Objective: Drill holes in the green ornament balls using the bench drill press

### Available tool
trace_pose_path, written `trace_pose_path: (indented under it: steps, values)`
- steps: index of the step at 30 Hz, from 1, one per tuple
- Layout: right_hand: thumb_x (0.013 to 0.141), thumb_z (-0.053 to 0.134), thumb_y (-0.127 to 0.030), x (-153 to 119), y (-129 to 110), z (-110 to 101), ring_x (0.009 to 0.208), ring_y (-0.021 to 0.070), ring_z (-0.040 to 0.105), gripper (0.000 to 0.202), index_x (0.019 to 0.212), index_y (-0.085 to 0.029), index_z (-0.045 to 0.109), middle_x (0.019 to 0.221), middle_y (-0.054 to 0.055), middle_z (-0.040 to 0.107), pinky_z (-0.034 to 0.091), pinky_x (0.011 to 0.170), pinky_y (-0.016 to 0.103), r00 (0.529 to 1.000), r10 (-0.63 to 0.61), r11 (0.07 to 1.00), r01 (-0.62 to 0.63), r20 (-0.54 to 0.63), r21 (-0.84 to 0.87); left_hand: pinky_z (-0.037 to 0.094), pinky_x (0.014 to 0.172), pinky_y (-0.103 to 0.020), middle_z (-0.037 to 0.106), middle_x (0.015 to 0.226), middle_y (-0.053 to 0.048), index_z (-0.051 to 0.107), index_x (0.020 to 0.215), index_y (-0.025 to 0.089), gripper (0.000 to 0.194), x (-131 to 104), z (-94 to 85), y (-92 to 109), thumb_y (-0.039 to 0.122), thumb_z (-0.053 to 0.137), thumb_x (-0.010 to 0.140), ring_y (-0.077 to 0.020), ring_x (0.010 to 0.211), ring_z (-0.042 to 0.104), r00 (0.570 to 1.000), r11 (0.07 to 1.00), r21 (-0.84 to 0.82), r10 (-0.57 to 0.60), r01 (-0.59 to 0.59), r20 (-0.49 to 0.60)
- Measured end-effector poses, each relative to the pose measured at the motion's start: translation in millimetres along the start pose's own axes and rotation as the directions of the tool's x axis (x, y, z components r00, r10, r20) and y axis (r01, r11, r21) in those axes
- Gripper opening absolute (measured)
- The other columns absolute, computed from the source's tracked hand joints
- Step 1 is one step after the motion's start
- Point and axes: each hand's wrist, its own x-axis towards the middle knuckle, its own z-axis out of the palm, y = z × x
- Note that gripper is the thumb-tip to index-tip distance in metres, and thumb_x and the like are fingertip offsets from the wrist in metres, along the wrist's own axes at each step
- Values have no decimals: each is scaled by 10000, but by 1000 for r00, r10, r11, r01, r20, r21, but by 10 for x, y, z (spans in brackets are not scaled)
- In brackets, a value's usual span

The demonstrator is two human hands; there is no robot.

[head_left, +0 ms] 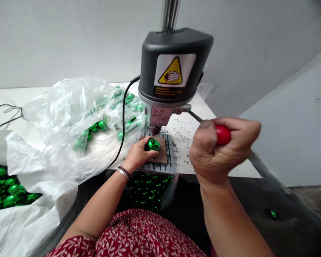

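Observation:
A black drill press (173, 46) stands over the white table, its bit pointing down at a shiny green ball (154, 145). My left hand (139, 154) holds that ball between thumb and fingers on a brown board (162, 153). The bit's tip meets the top of the ball; whether it has entered cannot be made out. My right hand (222, 150) is wrapped round the red-knobbed lever (223, 135) at the right of the press. Dark shavings lie around the board.
Clear plastic bags (61, 117) with green balls cover the table's left part. More green balls (9, 187) lie in a white sack at lower left, others below the table edge. A black cord (123, 117) hangs beside the press. One green ball (273, 214) is on the floor.

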Motion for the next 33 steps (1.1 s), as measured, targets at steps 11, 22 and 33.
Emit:
trace_pose_path:
  steps: [11, 22, 33]
  values:
    - [925, 550, -216, -177, 46, 16, 615, 54, 476, 72, 894, -213, 486, 727, -41, 518, 383, 571, 210, 999, -32, 990, 33, -11, 135, 551, 1006, -385, 789, 1081, -47, 710, 1333, 219, 616, 8, 22, -72, 310, 842, 739, -280, 1053, 725, 999, 999, -10, 36, -36, -12]
    - [935, 591, -322, 703, 6, 271, 682, 16, 466, 208, 873, -125, 565, 775, -39, 569, 413, 689, 192, 966, 232, 969, -240, 113, 60, 544, 1034, -410, 729, 1308, -142, 677, 1382, 166, 767, -311, -205, -37, 302, 913, 665, -274, 1104, 696, 984, 988, -48, 150, -146, 97]
    - [980, 571, -415, 640, 34, 249, 757, 28, 507, 285, 939, -135, 602, 842, -44, 566, 429, 750, 244, 975, 192, 980, -196, 115, 26, 504, 1071, -363, 783, 1245, -171, 806, 1157, 126, 373, 30, -1241, -299, 166, 506, 938, -306, 1191, 707, 859, 881, 332, -144, 337, -491]
